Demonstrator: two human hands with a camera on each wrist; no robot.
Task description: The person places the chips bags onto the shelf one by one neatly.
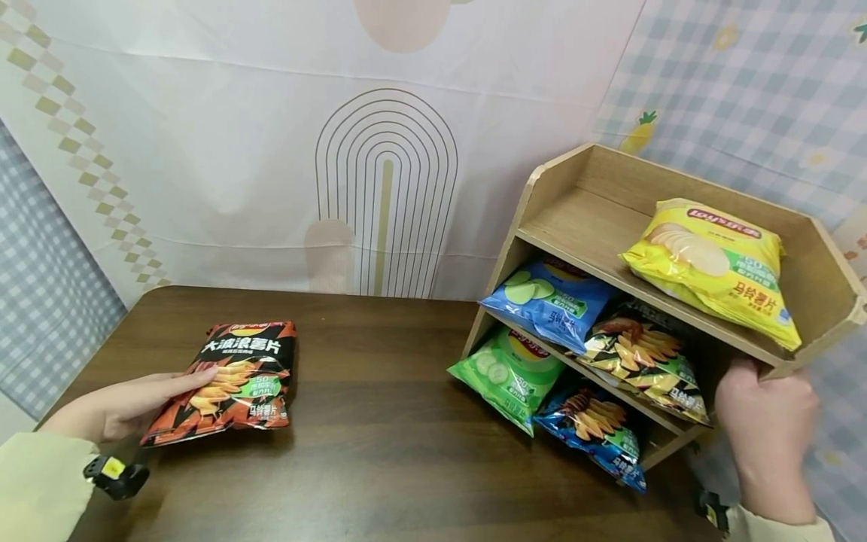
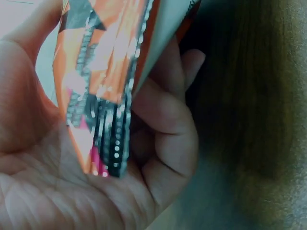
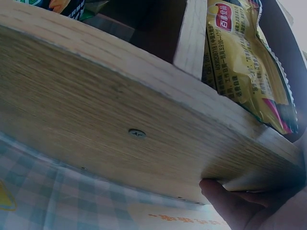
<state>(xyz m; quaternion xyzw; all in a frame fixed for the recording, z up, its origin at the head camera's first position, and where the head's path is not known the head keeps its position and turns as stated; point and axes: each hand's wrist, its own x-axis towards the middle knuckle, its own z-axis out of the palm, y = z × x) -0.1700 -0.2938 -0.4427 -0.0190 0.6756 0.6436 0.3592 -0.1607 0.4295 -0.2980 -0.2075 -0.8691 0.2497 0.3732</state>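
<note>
At the table's left, my left hand (image 1: 145,395) grips a red and black bag of potato chips (image 1: 247,388), thumb on its printed front. The left wrist view shows the fingers (image 2: 168,129) curled behind the same bag (image 2: 103,72). My right hand (image 1: 768,429) holds the right side of a small wooden shelf (image 1: 576,214), just below its top board. Seen from the right wrist, fingers (image 3: 230,201) press against the shelf's side panel (image 3: 115,110); part of that hand is out of frame.
A yellow chip bag (image 1: 721,263) lies on the shelf's top. Below it sit a blue bag (image 1: 552,297) and a black-yellow bag (image 1: 643,350). The bottom level has a green bag (image 1: 511,373) and a dark blue bag (image 1: 596,429). A patterned cloth (image 1: 271,150) hangs behind the brown table (image 1: 379,421).
</note>
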